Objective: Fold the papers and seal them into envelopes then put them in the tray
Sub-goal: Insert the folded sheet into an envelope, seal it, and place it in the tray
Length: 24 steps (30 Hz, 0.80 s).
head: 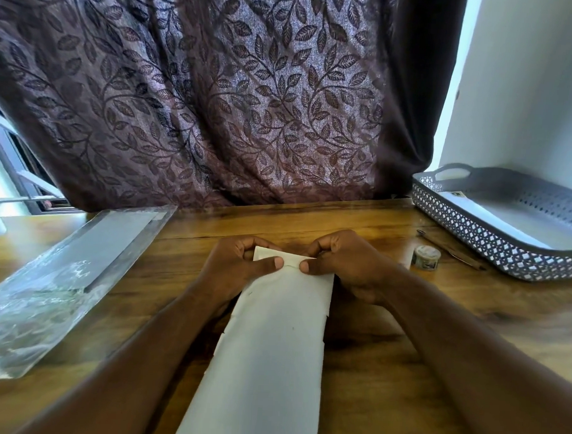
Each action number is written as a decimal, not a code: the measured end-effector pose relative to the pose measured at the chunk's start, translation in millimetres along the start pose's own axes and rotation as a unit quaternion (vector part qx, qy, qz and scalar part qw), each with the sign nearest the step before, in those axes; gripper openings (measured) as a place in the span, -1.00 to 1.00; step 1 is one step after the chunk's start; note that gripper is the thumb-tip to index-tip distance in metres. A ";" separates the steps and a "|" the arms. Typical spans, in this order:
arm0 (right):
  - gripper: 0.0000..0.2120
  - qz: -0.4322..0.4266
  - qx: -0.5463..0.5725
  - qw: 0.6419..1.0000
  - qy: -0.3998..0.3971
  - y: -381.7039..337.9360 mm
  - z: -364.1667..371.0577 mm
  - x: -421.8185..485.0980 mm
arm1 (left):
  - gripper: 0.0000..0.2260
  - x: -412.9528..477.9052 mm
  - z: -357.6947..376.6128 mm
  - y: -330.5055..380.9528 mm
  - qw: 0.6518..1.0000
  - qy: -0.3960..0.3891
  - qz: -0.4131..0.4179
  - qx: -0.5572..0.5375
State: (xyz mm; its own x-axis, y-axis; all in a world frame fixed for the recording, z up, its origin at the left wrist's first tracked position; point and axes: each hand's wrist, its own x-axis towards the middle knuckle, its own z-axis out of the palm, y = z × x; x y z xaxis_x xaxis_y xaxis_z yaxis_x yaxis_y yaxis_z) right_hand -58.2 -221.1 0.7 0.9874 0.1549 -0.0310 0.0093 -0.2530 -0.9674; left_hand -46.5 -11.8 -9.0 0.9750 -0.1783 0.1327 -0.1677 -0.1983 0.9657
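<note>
Left hand (pixel 235 263) and right hand (pixel 345 262) fingers (pixel 269 263) clamped on envelope (pixel 272 347) flap (pixel 276 254), thumbs pressing the crease, probably sealing it. Tray (pixel 474 231) right of fingers, within reach for drop-off.

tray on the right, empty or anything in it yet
Not empty: the tray holds a flat white item, likely an envelope, lying on its floor. How many, cannot tell.

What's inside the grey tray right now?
What looks like a flat white envelope lies inside the tray, a small mark at its far corner. The tray's near wall covers the floor nearest the person, so I cannot tell how many are stacked.
</note>
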 end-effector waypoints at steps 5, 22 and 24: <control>-0.77 0.063 0.144 0.986 -0.051 -5.1 -4.1 -2.6 | -0.85 0.8 -4.1 3.8 1.000 0.008 0.000 -0.010; -0.71 0.070 0.241 0.968 -0.014 -5.8 -11.0 -1.0 | -0.78 2.7 -7.4 -0.7 0.980 -0.048 -0.099 -0.166; -0.72 0.050 0.288 0.956 0.040 -4.2 -13.6 2.4 | -0.74 -1.4 -10.4 2.2 0.979 -0.097 -0.119 -0.135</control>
State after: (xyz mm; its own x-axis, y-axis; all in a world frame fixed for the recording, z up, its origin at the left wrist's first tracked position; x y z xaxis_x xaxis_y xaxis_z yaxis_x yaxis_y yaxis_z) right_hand -53.8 -232.6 8.1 0.9879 0.0778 -0.1342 -0.1518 0.3078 -0.9392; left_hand -46.7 -2.0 -4.8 0.9315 -0.3427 -0.1223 0.1307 0.0014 0.9914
